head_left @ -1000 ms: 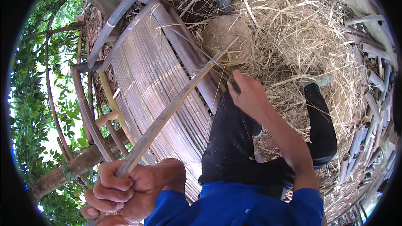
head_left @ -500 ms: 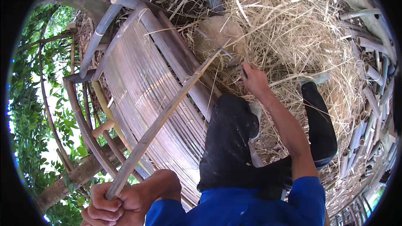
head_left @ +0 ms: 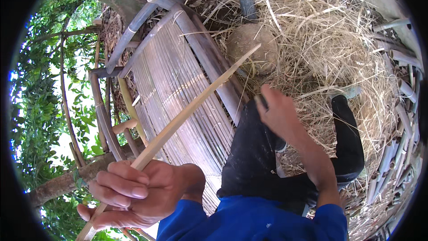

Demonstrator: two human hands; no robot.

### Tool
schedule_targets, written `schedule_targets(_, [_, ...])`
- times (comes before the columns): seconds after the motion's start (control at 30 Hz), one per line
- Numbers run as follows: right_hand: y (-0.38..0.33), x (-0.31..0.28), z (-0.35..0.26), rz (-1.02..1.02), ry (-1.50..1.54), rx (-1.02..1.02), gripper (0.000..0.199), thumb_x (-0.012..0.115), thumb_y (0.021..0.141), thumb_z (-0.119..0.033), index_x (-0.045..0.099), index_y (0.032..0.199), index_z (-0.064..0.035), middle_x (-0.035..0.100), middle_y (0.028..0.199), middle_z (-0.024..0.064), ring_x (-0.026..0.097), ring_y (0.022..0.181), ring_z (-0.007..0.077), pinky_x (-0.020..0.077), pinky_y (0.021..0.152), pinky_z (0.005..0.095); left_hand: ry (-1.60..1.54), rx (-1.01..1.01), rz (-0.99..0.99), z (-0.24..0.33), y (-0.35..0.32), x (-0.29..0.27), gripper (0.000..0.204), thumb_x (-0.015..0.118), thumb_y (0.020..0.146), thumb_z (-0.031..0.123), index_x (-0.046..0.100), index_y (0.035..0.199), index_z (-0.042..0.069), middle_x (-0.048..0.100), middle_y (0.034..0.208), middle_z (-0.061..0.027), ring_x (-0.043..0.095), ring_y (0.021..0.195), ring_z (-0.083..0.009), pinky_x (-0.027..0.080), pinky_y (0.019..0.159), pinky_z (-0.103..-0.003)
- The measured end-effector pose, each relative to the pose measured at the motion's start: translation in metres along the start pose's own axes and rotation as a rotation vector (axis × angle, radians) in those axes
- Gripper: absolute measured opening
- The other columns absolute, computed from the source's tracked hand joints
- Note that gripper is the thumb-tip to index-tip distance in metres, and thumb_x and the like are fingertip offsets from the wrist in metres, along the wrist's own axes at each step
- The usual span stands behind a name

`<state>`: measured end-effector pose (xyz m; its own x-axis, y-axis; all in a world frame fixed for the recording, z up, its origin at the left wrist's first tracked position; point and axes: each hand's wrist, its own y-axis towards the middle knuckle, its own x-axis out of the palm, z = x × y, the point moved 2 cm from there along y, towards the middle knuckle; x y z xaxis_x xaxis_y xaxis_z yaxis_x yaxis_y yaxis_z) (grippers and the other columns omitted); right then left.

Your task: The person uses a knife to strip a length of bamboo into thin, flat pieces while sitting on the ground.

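My left hand (head_left: 138,192), at the lower left, is closed around a long, pale bamboo strip (head_left: 191,109). The strip slants up and right across the bench, its thin far end over a round wooden block (head_left: 243,40). Its near end sticks out below my fingers. My right hand (head_left: 281,109), beside my knee, is wrapped around the dark handle of a knife (head_left: 261,101). Most of the blade is hard to make out against the background. A gap separates my right hand from the strip.
A slatted bamboo bench (head_left: 174,85) runs along my left side. Dry shavings (head_left: 321,40) cover the ground ahead and right. Cut bamboo poles (head_left: 392,151) are piled along the right edge, and leafy plants (head_left: 40,107) stand at the far left.
My left hand has turned over, fingers now uppermost, and the strip shows a paler face. More strip sticks out behind it. My right hand and knife have drawn back toward me, away from the block.
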<state>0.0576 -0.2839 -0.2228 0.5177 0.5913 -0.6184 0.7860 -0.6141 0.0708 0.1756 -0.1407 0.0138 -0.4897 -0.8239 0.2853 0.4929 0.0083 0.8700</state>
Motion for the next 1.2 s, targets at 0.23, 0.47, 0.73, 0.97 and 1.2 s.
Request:
schedule_targets(0.23, [-0.039,-0.049,-0.118,0.082,0.115,-0.460,0.016,0.064,0.089,-0.013,0.061,0.104,-0.0085,0.054,0.081,0.0090,0.067,0.061,0.0232,0.0535,0.047,0.0358,0.085,-0.102,0.071,0.009,-0.011,0.015,0.027,0.043,0.109,0.034,0.044,0.127,0.014,0.039,0.071,0.0015,0.034,0.050,-0.0099,0.030,0.043,-0.025])
schedule_targets(0.47, [-0.019,-0.014,-0.070,0.122,0.037,-0.288,0.011,0.064,0.091,-0.015,0.059,0.099,-0.0098,0.057,0.081,0.0112,0.066,0.059,0.0256,0.0531,0.048,0.0355,0.141,0.006,0.160,0.003,-0.005,0.014,0.027,0.050,0.107,0.031,0.043,0.114,0.006,0.033,0.063,0.0031,0.027,0.045,-0.0061,0.022,0.040,-0.024])
schedule_targets(0.73, [-0.005,0.000,-0.014,0.015,-0.037,-0.061,0.013,0.066,0.092,-0.016,0.056,0.096,-0.0083,0.060,0.081,0.0158,0.065,0.056,0.0317,0.0544,0.048,0.0393,0.090,-0.017,0.127,0.008,-0.008,0.009,0.022,0.051,0.107,0.028,0.042,0.101,0.009,0.033,0.067,0.0021,0.028,0.050,-0.0084,0.022,0.044,-0.025])
schedule_targets(0.97, [0.028,0.044,0.066,-0.016,-0.156,-0.037,0.024,0.065,0.091,-0.016,0.055,0.112,-0.0086,0.060,0.083,0.0174,0.067,0.062,0.0368,0.0553,0.051,0.0439,0.047,-0.005,0.036,-0.001,-0.005,0.003,0.020,0.049,0.108,0.027,0.041,0.100,0.010,0.032,0.067,0.0021,0.028,0.053,-0.0090,0.025,0.046,-0.026])
schedule_targets(1.2, [0.048,0.074,0.146,-0.082,-0.142,0.152,0.026,0.061,0.095,-0.019,0.051,0.117,-0.0111,0.063,0.084,0.0219,0.065,0.072,0.0439,0.0530,0.064,0.0532,0.058,0.031,0.055,-0.009,0.005,-0.017,0.020,0.046,0.108,0.019,0.037,0.096,0.006,0.031,0.066,0.0022,0.028,0.053,-0.0100,0.025,0.046,-0.025])
